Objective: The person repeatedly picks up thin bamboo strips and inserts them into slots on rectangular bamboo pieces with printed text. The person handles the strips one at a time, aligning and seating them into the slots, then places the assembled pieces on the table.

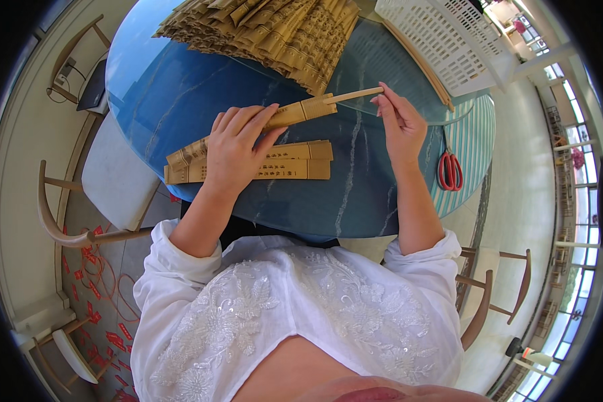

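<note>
Your left hand (238, 144) gripped a paper sleeve (295, 112); your right hand (398, 120) pinched the chopsticks (355, 94) sticking from it. More sleeves (295, 161) lay beneath your left hand.

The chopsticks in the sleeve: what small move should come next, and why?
Probably push the chopsticks further into the paper sleeve. The right hand pinches their bare end, the left hand holds the sleeve, and much of the wood is outside it.

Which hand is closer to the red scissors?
Right. The right hand is just left of the red scissors, pinching a chopstick end. The left hand is farther away, on the paper sleeve.
</note>
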{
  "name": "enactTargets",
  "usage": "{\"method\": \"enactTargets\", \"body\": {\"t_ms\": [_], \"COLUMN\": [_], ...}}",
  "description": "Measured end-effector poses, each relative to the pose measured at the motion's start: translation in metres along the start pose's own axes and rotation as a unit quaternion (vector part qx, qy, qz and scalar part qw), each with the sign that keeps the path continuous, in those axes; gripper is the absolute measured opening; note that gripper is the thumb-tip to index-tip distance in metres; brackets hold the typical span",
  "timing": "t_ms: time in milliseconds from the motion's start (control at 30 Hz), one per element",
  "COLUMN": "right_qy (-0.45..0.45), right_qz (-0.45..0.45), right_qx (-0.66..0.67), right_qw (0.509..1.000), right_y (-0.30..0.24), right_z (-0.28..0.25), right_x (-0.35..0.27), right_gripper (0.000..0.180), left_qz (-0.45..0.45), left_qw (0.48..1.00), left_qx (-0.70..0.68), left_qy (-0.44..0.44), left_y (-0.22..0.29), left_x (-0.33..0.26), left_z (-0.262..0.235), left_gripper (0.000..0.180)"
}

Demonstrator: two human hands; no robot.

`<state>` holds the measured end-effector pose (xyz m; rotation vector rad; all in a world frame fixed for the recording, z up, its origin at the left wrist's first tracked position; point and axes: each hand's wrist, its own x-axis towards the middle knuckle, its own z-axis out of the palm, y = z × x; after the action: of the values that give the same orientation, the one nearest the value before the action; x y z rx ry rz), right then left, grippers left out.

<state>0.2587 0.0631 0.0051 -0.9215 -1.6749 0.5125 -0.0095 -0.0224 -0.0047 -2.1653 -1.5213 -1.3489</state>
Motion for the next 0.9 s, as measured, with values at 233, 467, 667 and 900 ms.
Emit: {"method": "enactTargets", "body": {"t_ms": [233,467,667,900], "right_qy": [-0.046,-0.129,-0.170,-0.151], "right_qz": [-0.152,-0.162,-0.189,-0.153], "right_qx": [-0.107,-0.119,-0.115,-0.080], "right_qw": [0.981,0.971,0.960,0.973], "right_y": [-0.012,-0.020,-0.026,-0.032], "right_z": [0.010,0.014,0.019,0.021], "right_x": [-0.003,-0.008,-0.011,-0.015], "right_gripper": [0.047,0.056,0.061,0.058], "left_qz": [-0.001,0.003,0.015,0.009], "left_qw": [1.000,1.000,1.000,1.000], "left_qx": [-0.001,-0.009,-0.027,-0.017], "left_qy": [0.008,0.003,0.001,0.001], "left_y": [-0.001,0.002,0.003,0.006], "left_x": [0.000,0.000,0.000,0.002], "left_z": [0.000,0.001,0.001,-0.002], "left_gripper": [0.037,0.037,0.036,0.037]}}
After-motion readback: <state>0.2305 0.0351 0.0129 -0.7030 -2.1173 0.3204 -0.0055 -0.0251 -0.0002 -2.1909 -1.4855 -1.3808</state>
